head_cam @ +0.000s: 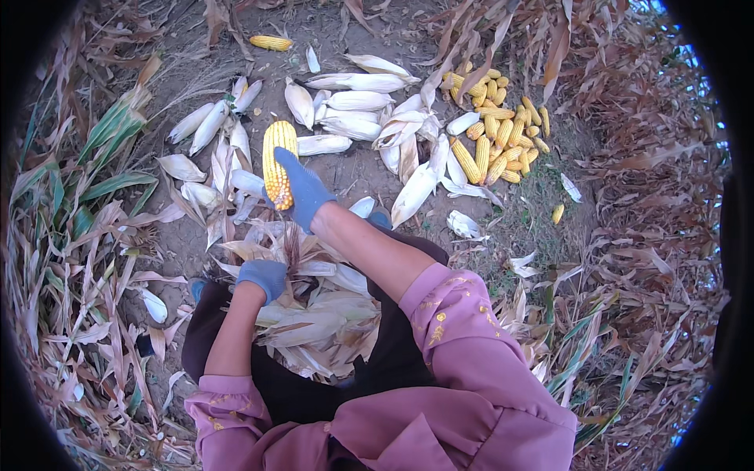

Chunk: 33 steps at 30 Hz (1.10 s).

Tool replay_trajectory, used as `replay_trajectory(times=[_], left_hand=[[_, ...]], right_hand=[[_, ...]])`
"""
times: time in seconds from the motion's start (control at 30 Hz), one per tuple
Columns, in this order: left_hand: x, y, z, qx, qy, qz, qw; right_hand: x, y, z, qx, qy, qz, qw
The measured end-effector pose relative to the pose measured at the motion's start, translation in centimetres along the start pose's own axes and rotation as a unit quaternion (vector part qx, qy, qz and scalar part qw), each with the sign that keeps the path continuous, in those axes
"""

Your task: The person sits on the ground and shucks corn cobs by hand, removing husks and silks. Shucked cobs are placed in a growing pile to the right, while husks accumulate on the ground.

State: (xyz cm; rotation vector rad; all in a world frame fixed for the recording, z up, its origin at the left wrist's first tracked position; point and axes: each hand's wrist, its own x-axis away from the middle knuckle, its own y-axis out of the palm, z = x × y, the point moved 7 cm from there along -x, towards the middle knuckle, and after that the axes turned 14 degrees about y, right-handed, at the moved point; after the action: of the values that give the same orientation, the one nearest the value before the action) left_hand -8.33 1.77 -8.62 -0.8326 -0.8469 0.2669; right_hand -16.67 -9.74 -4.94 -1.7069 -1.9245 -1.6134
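My right hand (pixel 306 191), in a blue-grey knit glove, grips a husked yellow ear of corn (pixel 279 162), thumb across its side. The ear is raised with its cut base towards me. Below it, my left hand (pixel 262 279), gloved alike, is closed among pale corn husks (pixel 250 250); these fan out from the fist, whose fingers are mostly hidden. A tuft of reddish-brown corn silk (pixel 291 244) shows beside it. Loose dry husks (pixel 318 321) lie heaped between my legs.
Ears still in their husks (pixel 359 101) lie ahead, with another cluster (pixel 209 126) to the left. A pile of bare yellow ears (pixel 500 129) is at the right. One bare ear (pixel 270 42) rests on the soil farther off. Dry corn stalks (pixel 642 235) border both sides.
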Motion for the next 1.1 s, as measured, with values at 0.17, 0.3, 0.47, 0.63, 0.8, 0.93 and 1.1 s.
replay_trajectory(times=[0.17, 0.3, 0.47, 0.63, 0.8, 0.93, 1.1], left_hand=[[-1.6, -3.7, 2.0, 0.049, 0.061, 0.096, 0.992], [-0.9, -3.0, 0.1, 0.01, 0.038, 0.098, 0.994], [-0.7, -4.2, 0.3, 0.002, 0.037, 0.134, 0.99], [-1.6, -6.6, 1.6, -0.065, 0.151, 0.277, 0.947], [-1.7, -8.5, 3.2, -0.087, 0.115, 0.326, 0.934], [-2.0, -8.3, 3.2, -0.056, 0.125, 0.297, 0.945], [-1.4, -6.8, 0.7, -0.029, 0.064, 0.273, 0.96]], right_hand=[[0.8, -4.7, 1.2, -0.115, 0.032, 0.065, 0.991], [6.9, -5.1, -12.7, -0.34, -0.185, -0.097, 0.917], [18.1, -9.5, -21.0, -0.181, -0.543, 0.075, 0.817], [12.8, -5.1, -15.9, -0.077, -0.36, 0.033, 0.929], [10.6, -2.1, -12.8, 0.06, -0.287, 0.0, 0.956], [9.1, -0.1, -9.7, 0.174, -0.212, -0.017, 0.961], [8.4, 3.4, -4.1, 0.593, -0.233, 0.009, 0.771]])
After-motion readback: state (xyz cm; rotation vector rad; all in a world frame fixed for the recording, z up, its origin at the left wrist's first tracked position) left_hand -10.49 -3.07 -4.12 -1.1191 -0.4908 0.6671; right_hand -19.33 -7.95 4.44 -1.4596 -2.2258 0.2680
